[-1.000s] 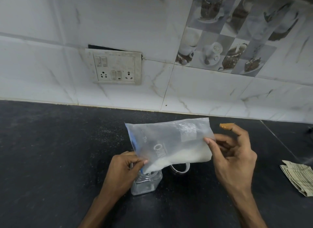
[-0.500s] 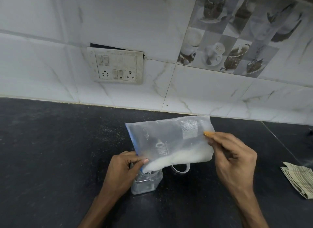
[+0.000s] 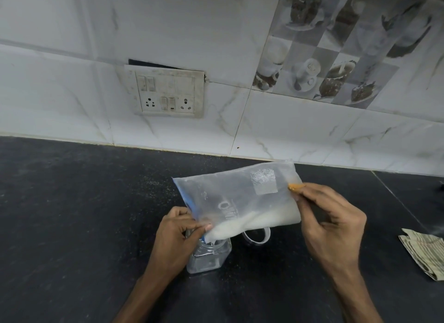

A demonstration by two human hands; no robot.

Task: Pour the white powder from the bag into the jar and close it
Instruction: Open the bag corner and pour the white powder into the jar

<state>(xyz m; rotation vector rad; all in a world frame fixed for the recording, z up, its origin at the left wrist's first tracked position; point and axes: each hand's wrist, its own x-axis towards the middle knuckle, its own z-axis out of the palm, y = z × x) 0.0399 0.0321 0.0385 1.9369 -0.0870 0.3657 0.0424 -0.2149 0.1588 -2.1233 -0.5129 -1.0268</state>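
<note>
A clear plastic bag [image 3: 240, 197] with white powder along its lower edge is held tilted, its lower left corner over the mouth of a small clear jar [image 3: 209, 256] standing on the black counter [image 3: 72, 226]. My left hand [image 3: 179, 236] pinches the bag's lower left corner right at the jar mouth. My right hand [image 3: 329, 229] grips the bag's right edge, raised higher. A clear ring-shaped lid [image 3: 257, 237] lies on the counter just behind the jar, partly hidden by the bag.
A folded striped cloth [image 3: 425, 253] lies at the right edge of the counter. The tiled wall with a switch-and-socket plate [image 3: 165, 94] runs along the back. Specks of spilled powder dot the counter left of the bag.
My right hand has closed its fingers on the bag's right edge and lifted it a little; the powder has slid toward the lower left corner. My left hand stays at the jar.
</note>
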